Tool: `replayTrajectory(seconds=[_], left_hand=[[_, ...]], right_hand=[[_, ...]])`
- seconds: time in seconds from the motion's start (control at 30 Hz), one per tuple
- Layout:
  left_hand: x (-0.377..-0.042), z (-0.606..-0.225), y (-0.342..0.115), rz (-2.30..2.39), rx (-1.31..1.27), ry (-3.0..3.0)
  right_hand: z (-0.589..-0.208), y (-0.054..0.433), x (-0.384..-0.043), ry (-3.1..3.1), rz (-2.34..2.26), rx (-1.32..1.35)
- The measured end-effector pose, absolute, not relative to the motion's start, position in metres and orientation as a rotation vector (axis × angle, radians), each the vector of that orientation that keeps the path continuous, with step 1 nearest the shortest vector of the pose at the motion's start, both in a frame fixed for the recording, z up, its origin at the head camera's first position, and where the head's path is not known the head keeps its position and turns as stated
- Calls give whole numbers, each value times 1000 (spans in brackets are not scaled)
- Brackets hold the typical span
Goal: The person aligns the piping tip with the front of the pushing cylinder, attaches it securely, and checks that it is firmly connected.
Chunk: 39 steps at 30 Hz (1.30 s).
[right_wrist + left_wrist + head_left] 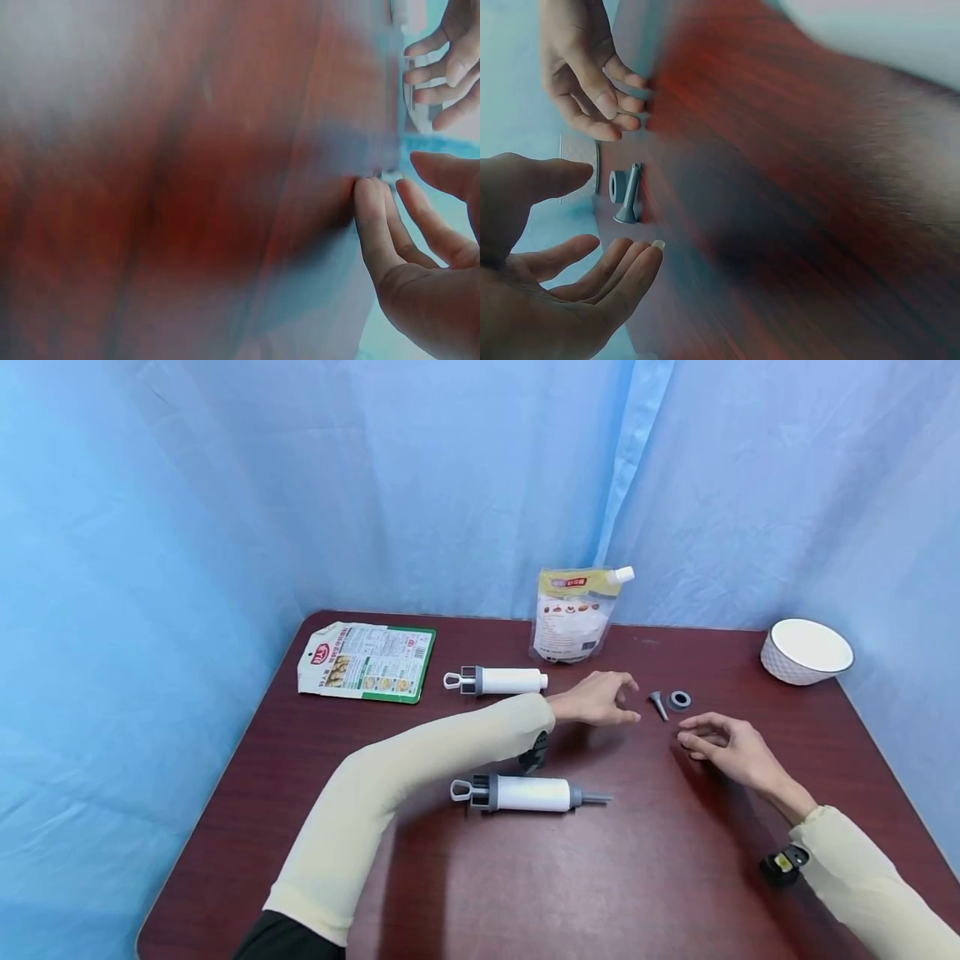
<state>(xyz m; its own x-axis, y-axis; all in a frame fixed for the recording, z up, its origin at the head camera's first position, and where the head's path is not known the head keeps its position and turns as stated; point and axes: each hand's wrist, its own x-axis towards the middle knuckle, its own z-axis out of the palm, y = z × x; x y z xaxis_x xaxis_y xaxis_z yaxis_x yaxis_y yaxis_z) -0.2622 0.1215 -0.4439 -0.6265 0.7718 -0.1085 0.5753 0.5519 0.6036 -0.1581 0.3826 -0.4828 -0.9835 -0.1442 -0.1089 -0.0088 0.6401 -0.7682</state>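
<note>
My left hand point(597, 699) hovers low over the table with fingers apart and nothing between them. Just beyond its fingertips lie a small grey nozzle point(658, 705) and a grey ring cap point(679, 700), side by side; both also show in the left wrist view, the nozzle point(632, 195) in front of the ring. My right hand point(731, 750), fingers loosely bent and holding nothing, is close to the ring on its near side. A white plunger tube point(517, 680) without a nozzle lies behind my left forearm. Nearer me rests a second plunger tube point(534, 793) with a grey nozzle fitted.
A clear pouch with white contents point(573, 614) and a white cap stands at the table's back edge. The green-edged printed packet point(371, 662) lies flat at back left. At the back right corner sits a white bowl point(806, 652). Blue curtains point(465, 485) surround the table.
</note>
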Motion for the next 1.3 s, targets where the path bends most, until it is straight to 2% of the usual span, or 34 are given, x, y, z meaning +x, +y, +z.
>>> replayTrajectory(seconds=[0.33,0.67,1.3], left_hand=[[-282,-452,158,754,1006,2534],[-287,-457,183,734,915,2586],[-278,-468,204,695,839,2578]], right_hand=[[-478,397,-191,2791,-1139,-7],[-482,391,-213,2851,-1168,10],[-488,385,-226,2955,-962,-60]])
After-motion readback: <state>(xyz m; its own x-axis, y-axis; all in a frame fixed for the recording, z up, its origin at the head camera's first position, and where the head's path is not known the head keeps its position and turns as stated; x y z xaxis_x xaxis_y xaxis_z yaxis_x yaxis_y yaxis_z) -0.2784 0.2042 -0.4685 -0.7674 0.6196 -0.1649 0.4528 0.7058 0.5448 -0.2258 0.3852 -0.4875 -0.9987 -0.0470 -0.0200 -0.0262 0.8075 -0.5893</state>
